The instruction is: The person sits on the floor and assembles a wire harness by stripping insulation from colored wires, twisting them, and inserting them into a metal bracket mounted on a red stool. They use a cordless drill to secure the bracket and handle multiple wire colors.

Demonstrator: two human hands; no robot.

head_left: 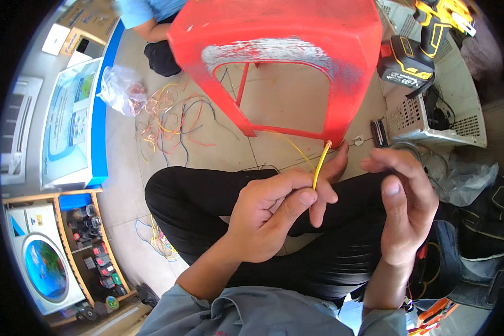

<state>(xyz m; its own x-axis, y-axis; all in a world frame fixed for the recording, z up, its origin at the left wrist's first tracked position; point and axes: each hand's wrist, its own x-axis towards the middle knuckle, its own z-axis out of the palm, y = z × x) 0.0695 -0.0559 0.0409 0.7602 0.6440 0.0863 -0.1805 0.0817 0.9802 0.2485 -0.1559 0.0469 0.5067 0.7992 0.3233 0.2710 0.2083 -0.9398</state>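
My left hand [274, 215] pinches a short yellow wire [321, 164] between thumb and fingers, and the wire stands up and tilts slightly right. Its upper end sits just below the red stool's front rail. My right hand [403, 207] is held up beside it with the fingers curled and spread, nothing seen in it, and its fingertips are close to the wire. Both hands hover over my black-trousered legs [207, 193].
A red plastic stool [280, 56] stands just ahead. Loose coloured wires [171, 123] and a clear plastic bag [120, 89] lie on the tiled floor at left. A yellow-black power drill [425, 50] rests on a white perforated panel [459, 112] at right. Another person sits behind the stool.
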